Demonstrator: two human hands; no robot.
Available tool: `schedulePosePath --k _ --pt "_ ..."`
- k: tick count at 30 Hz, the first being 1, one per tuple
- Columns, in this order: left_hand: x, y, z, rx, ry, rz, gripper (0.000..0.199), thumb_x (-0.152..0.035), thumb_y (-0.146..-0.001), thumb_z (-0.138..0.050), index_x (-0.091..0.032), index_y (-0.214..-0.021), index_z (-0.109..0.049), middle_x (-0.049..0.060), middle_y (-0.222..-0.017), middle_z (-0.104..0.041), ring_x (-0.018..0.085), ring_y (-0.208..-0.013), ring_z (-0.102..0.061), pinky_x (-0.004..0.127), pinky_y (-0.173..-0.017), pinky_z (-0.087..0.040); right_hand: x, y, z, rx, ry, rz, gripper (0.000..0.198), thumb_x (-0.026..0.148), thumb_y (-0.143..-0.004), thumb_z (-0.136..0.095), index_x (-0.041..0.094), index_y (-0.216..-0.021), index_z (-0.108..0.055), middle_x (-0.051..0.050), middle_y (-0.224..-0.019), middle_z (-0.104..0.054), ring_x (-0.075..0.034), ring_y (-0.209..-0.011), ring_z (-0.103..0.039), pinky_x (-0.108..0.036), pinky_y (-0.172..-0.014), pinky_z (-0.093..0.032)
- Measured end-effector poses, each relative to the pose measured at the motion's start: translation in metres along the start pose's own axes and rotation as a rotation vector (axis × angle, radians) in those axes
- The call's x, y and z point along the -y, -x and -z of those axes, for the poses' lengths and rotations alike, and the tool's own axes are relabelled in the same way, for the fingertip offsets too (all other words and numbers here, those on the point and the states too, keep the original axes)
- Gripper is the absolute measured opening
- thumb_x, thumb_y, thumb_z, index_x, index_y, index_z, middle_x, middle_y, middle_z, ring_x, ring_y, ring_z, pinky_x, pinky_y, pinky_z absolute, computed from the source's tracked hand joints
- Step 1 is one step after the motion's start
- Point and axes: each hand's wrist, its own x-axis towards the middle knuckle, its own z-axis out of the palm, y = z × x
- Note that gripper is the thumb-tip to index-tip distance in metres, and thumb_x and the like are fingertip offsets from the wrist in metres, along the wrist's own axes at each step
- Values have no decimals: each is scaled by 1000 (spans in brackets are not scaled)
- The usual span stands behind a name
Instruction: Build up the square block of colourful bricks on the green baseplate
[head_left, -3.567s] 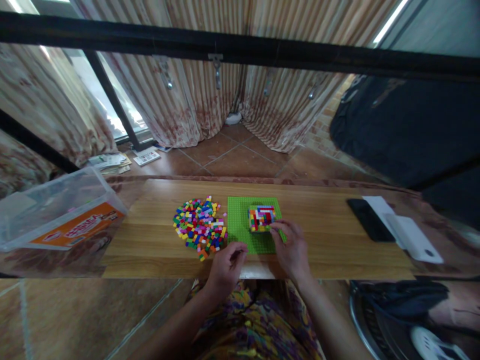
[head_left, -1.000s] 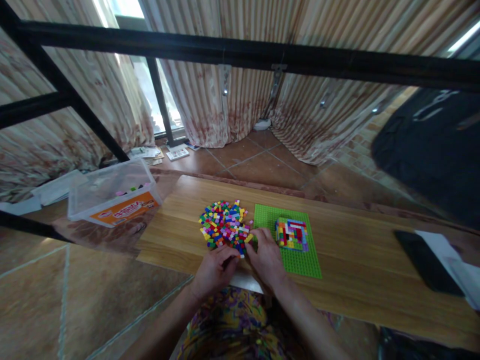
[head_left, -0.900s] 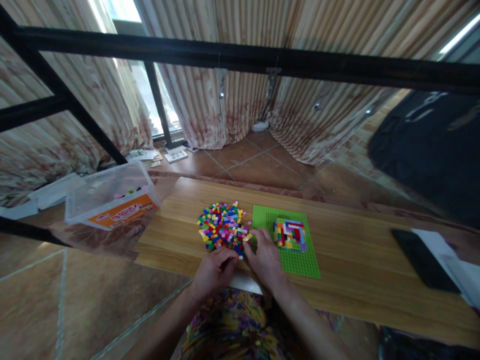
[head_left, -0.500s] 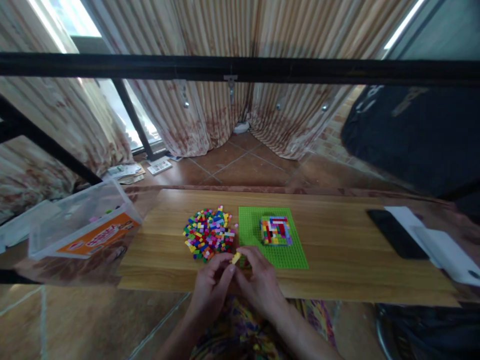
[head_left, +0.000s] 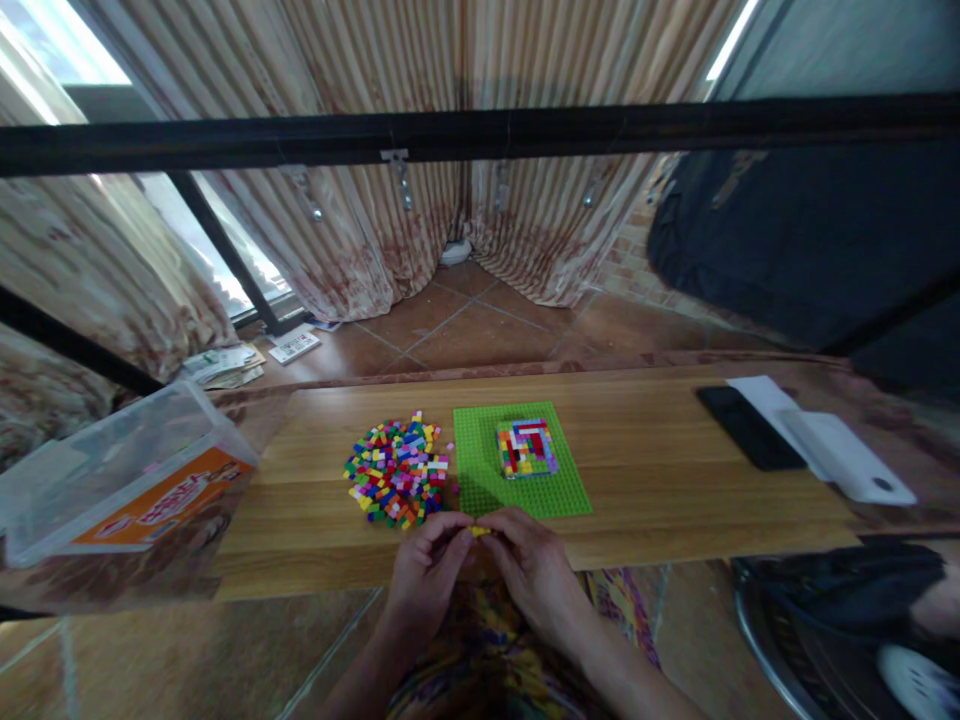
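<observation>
Brick pile point(head_left: 397, 474) between clear tub point(head_left: 166, 500) (orange-labelled) and green baseplate point(head_left: 551, 493)

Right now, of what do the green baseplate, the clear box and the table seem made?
Green baseplate: probably moulded plastic, rather matte, with regular studs. Clear box: likely smooth plastic; its walls are translucent. Table: slightly shiny wood or laminate; grain shows, but which is unclear.

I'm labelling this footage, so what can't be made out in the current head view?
All in head view:
Yellow piece: its shape, covered by the fingers of the left hand and right hand.
Brick pile: lower part, hidden beneath the top layer.
Clear box: its contents, too blurred to identify.
White object, lower right: cut off by the bottom edge.
</observation>
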Motion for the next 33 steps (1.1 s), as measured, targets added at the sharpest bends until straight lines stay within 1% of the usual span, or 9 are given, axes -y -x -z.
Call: schedulePosePath --k 4,9,12,14,18,21,24,27,33 --pt "7 1 -3 36 -132 -59 23 -36 -84 -63 -17 -95 -70 5 -84 -73 18 -75 -68 26 -67 -57 -13 3 19 -51 43 -44 17 22 -94 -54 24 -96 -70 -4 -92 -71 -16 -86 -66 -28 -77 -53" --pt "15 -1 2 52 -358 -171 18 -30 -88 -58 -18 -94 -70 4 -80 -72 16 -71 -68 24 -65 -56 -44 0 58 -303 108 -135 18 34 -91 -59 24 -97 -72 -6 -97 -72 -20 -91 -67 -32 -80 -53" --pt "15 -6 4 58 -497 -308 17 -25 -90 -56 -19 -97 -70 4 -82 -72 15 -73 -69 24 -66 -57 -57 -6 77 -421 165 -182 23 39 -89 -60 22 -94 -73 -7 -93 -71 -21 -86 -66 -33 -76 -53" --pt "15 -10 4 75 -583 -424 18 -22 -91 -54 -19 -100 -69 6 -92 -73 16 -82 -70 25 -73 -58 -61 -10 84 -450 185 -198 26 41 -89 -59 20 -93 -73 -8 -91 -70 -21 -83 -66 -33 -74 -52" --pt "20 -20 2 110 -717 -608 22 -17 -92 -53 -19 -107 -68 9 -112 -71 18 -104 -69 30 -92 -58 -63 -18 83 -431 218 -191 29 40 -90 -55 18 -95 -73 -9 -91 -70 -21 -83 -65 -34 -75 -52" --pt "27 -26 1 87 -788 -673 25 -16 -92 -51 -18 -112 -67 10 -116 -70 19 -109 -68 33 -96 -57 -65 -21 79 -463 244 -216 30 42 -89 -55 18 -94 -72 -9 -89 -71 -21 -81 -65 -34 -73 -51" --pt "33 -28 0 45 -819 -699 24 -16 -93 -50 -18 -112 -66 10 -115 -70 20 -108 -68 34 -96 -58 -64 -22 76 -508 261 -249 30 43 -88 -57 17 -92 -72 -9 -87 -71 -20 -78 -65 -33 -71 -51" --pt "35 -26 -2 21 -824 -713 23 -16 -94 -50 -17 -110 -66 10 -111 -71 19 -107 -68 34 -96 -58 -59 -23 72 -525 251 -217 30 43 -90 -57 18 -93 -72 -9 -88 -71 -20 -77 -65 -32 -69 -51" --pt "37 -23 -5 5 -855 -725 22 -14 -94 -50 -16 -108 -67 10 -109 -70 19 -105 -67 34 -96 -57 -55 -30 63 -370 236 -74 22 34 -94 -54 21 -96 -72 -8 -93 -72 -19 -83 -66 -33 -74 -53"
